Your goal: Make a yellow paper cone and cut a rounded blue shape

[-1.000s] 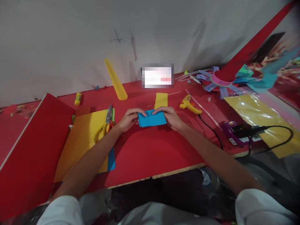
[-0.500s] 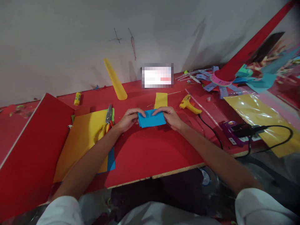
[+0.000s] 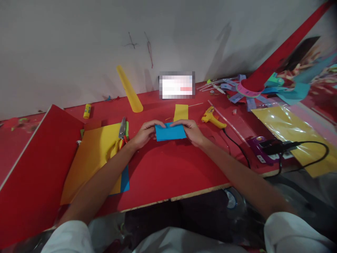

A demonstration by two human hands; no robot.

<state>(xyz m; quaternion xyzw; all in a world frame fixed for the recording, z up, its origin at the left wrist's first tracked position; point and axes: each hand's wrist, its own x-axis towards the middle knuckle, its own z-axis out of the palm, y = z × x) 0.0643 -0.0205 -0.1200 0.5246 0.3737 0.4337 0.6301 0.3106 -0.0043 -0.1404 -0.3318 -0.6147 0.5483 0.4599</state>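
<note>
A folded piece of blue paper [image 3: 170,133] is held up over the red table [image 3: 168,172]. My left hand [image 3: 146,133] grips its left side, with fingers along the upper edge. On the opposite side my right hand [image 3: 192,131] is closed on the paper in the same way, its fingertips near the top middle. Just behind the blue paper lies a small yellow paper piece [image 3: 181,111]. Scissors [image 3: 122,133] with red handles rest on yellow sheets [image 3: 89,151] beside my left forearm.
A yellow glue gun [image 3: 213,118] with a black cord lies to the right, near a purple power socket [image 3: 263,151]. A yellow paper cone [image 3: 130,91] and a glue stick [image 3: 87,111] stand at the back. A red board [image 3: 39,175] leans at far left.
The blue paper's layers now line up more evenly along the lower edge, and its front tilts slightly upward. Both thumbs have shifted a little toward the top edge.
</note>
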